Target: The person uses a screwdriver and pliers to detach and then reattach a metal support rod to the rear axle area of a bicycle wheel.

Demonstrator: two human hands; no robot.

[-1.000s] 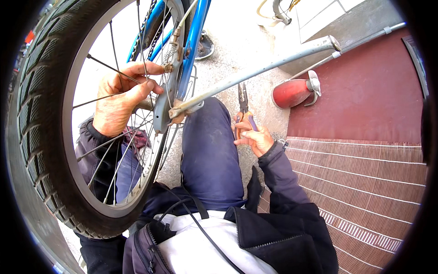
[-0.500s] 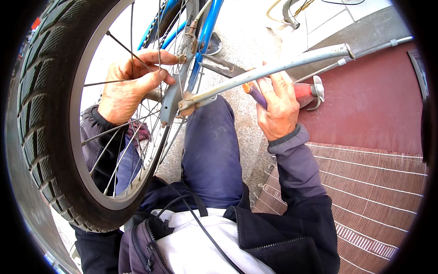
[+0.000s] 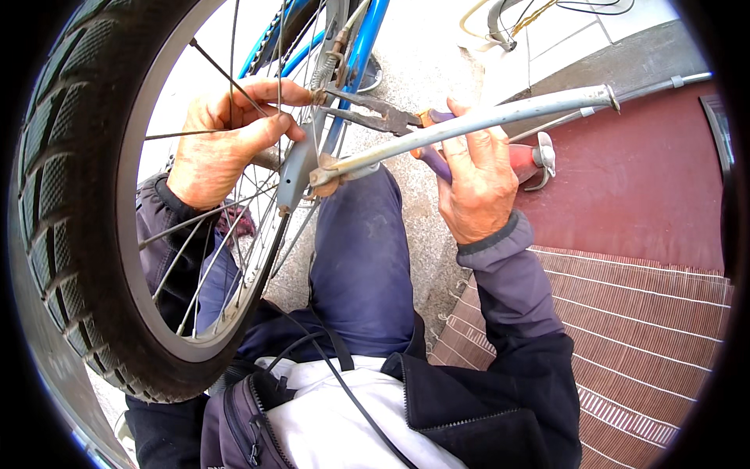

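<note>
A bicycle wheel (image 3: 78, 203) with a black tyre fills the left side. My left hand (image 3: 219, 148) reaches among its spokes, thumb and fingers closed at a small rusty fitting (image 3: 318, 97) beside a grey metal arm (image 3: 301, 160) on the blue frame (image 3: 361, 35). My right hand (image 3: 476, 180) grips pliers (image 3: 394, 117) with orange and purple handles, their jaws parted at that fitting; whether they touch it I cannot tell. A long silver bar (image 3: 523, 109), a kickstand by its look, crosses above my right hand and the pliers.
My knee (image 3: 359, 266) is under the wheel's right side. A red object with a metal top (image 3: 527, 160) lies on a maroon board (image 3: 625, 180) at the right. A brown slatted mat (image 3: 625, 328) is below it. Another wheel part with cables (image 3: 500, 27) is at the top.
My right hand has risen with the pliers from beside my knee, swinging their jaws leftward to the fitting at my left hand. The wheel assembly appears slightly shifted right and up in view.
</note>
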